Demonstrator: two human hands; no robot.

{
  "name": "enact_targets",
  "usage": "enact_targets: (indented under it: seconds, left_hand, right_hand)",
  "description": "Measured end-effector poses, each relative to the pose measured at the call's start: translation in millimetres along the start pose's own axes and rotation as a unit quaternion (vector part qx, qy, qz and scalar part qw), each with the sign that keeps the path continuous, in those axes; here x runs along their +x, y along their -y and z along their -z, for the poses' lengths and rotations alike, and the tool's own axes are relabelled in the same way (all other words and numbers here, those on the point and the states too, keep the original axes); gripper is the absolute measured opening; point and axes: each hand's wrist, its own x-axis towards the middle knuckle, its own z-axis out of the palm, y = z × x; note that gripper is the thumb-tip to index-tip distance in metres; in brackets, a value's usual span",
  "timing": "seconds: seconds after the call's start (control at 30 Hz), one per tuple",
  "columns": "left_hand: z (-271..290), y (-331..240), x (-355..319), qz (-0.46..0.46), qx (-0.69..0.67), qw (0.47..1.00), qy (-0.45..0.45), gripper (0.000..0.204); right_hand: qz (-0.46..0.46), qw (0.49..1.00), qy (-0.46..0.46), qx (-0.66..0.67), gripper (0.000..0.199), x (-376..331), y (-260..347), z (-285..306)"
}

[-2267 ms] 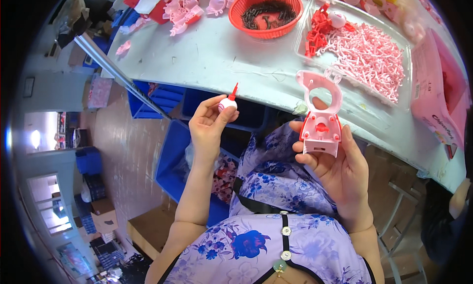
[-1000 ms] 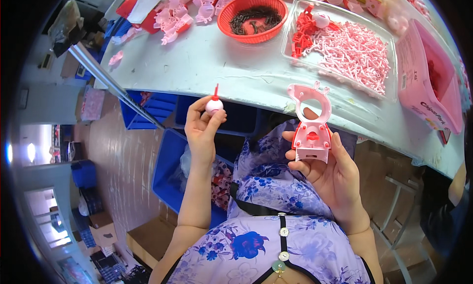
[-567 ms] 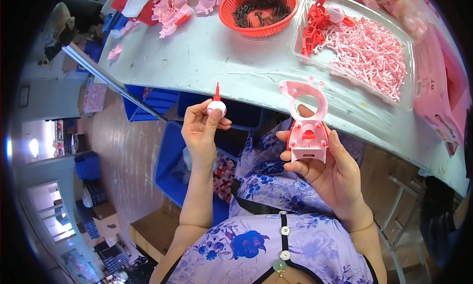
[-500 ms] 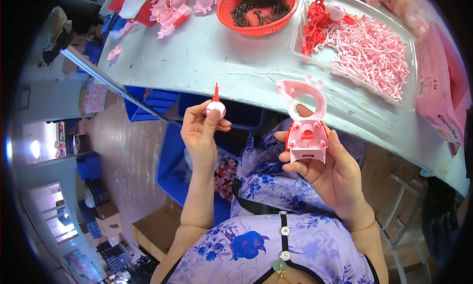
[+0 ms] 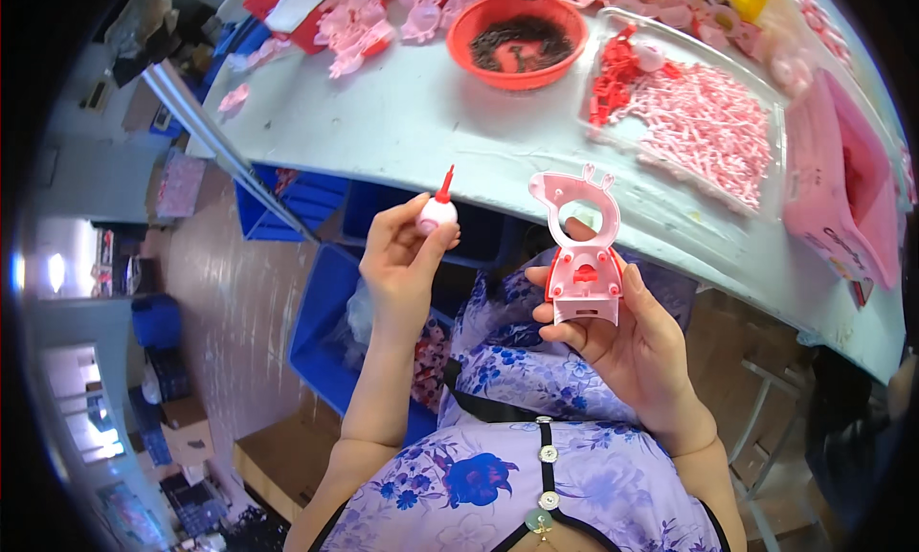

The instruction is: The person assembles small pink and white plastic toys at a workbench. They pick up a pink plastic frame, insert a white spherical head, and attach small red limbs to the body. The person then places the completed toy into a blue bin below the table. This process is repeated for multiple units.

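Between the thumb and fingers of my left hand (image 5: 404, 255) is a small white ball (image 5: 437, 217) with pink marks. A thin red stem (image 5: 446, 186) points up from it. My right hand (image 5: 627, 346) holds a pink plastic toy shell (image 5: 586, 279), its hollow inner side facing up. The shell has a ring-shaped head with a round hole, little ears at the top and a red edge along the body. Screw posts and a red piece show inside the body. The ball and the shell are apart, both held near the table's front edge.
On the pale table (image 5: 383, 121) stand a red basket (image 5: 469, 59) of small dark pieces and a clear tray (image 5: 777, 174) of pink and red parts. Pink shells (image 5: 354, 30) lie at the back, a pink box (image 5: 814, 198) at the right. Blue bins (image 5: 311, 332) sit below.
The view has shifted a little. The ball with its red stem has moved slightly right, nearer the shell, and its stem now leans right. Both hands keep their hold.
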Motion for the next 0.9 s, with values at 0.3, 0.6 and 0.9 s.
enact_targets:
  seconds: [0.3,0.6,0.9]
  left_hand:
    - [-17,-23,7,-0.191,0.112,0.973,0.072,0.047]
    - [-24,-20,7,-0.193,0.159,0.967,0.048,0.051]
    - [-3,-3,-6,0.035,0.034,0.997,0.057,0.040]
  right_hand:
    - [0.061,0.997,-0.046,0.026,0.055,-20,1,17]
    - [0.039,0.998,-0.044,0.038,0.056,-13,8,24]
    - [0.046,0.997,-0.047,0.032,0.053,-8,12,27]
